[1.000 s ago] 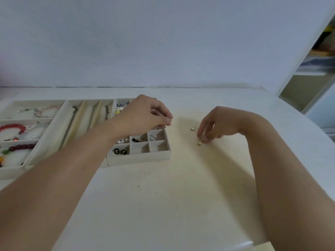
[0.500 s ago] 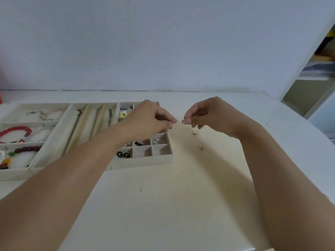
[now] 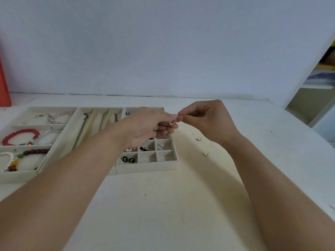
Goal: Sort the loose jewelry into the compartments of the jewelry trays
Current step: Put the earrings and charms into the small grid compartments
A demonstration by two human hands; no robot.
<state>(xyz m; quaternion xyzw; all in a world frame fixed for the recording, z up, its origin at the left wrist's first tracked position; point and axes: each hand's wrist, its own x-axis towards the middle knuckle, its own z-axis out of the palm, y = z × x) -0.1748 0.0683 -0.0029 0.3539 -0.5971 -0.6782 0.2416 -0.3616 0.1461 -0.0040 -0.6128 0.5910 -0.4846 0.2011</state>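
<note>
Over the last second the right hand (image 3: 208,122) has left the tabletop, where it was pinching at small pieces, and risen to meet the left hand (image 3: 148,127) above the far right corner of the cream grid tray of small square compartments (image 3: 146,167). The fingertips of both hands now touch. A small square gold-and-pink earring (image 3: 171,123) sits at the left hand's fingertips. The left hand is curled nearly closed on it. The right hand is closed to a thumb-and-forefinger pinch at the contact point; what it grips, if anything, cannot be told.

Judgement: the piece is being passed or fitted together hand to hand before placement in a compartment.

Two small pale green stud earrings (image 3: 199,138) (image 3: 206,153) lie loose on the white table (image 3: 181,205), right of the tray and well apart from both hands; these remain to be sorted. Two black round studs (image 3: 128,159) occupy the near left compartment. The two near right compartments appear empty.

No brand, label or legible writing is visible
</note>
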